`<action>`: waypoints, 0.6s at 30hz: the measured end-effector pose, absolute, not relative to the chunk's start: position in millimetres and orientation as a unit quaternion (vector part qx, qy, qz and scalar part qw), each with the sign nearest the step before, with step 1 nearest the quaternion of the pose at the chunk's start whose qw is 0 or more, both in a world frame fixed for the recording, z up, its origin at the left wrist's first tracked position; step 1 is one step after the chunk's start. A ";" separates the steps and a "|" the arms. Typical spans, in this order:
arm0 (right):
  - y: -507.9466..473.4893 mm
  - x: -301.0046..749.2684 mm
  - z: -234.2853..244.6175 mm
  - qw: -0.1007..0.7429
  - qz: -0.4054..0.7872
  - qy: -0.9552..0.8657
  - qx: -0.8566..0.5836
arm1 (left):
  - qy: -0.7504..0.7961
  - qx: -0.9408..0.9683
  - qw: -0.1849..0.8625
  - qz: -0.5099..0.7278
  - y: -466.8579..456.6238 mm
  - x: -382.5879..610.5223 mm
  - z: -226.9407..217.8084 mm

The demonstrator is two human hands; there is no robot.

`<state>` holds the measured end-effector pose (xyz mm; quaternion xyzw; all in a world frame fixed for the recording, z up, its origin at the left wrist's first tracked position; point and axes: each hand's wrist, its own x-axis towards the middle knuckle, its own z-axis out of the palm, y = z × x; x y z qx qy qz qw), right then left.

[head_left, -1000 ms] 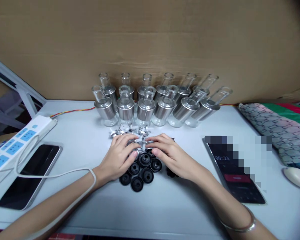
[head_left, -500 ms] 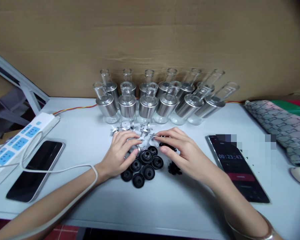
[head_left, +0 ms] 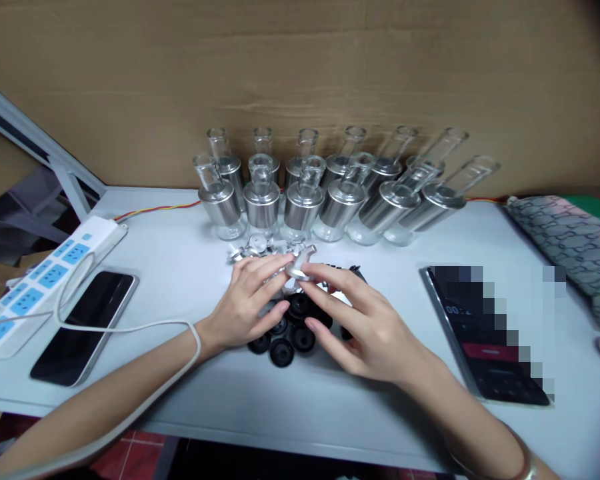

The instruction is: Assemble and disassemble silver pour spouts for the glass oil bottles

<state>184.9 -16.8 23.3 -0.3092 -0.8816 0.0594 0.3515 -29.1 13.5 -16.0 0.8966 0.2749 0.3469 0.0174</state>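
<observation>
A small silver spout piece (head_left: 301,264), with a round base and a curved neck, is tilted up between my hands. My right hand (head_left: 367,320) has its index and middle fingertips on either side of the base, its thumb standing apart. My left hand (head_left: 247,300) is open, palm down, its fingertips meeting the left edge of this piece. Below the fingers lies a cluster of black round caps (head_left: 281,352), partly covered by both hands. More silver spout pieces (head_left: 258,244) are piled just beyond my left hand. Small black parts (head_left: 347,331) are mostly hidden under my right hand.
Two rows of glass bottles with metal sleeves (head_left: 304,208) stand at the back before a cardboard wall (head_left: 300,60). A power strip (head_left: 50,283) and phone (head_left: 85,327) lie left; a white cable crosses my left forearm. Another phone (head_left: 485,340) and patterned pouch (head_left: 560,247) lie right.
The silver spout piece has tipped up between my fingertips. My right hand has moved slightly left, closer to my left hand. The view has shifted a little.
</observation>
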 end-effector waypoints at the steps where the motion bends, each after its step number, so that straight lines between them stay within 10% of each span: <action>1: -16.7 184.9 22.3 0.362 0.060 -0.877 -0.311 | 0.277 0.895 0.016 0.350 13.5 -29.4 -15.9; 18: -22.5 184.7 30.9 0.477 -0.037 -0.787 -0.389 | 0.324 0.811 0.181 0.451 -21.4 -16.0 28.7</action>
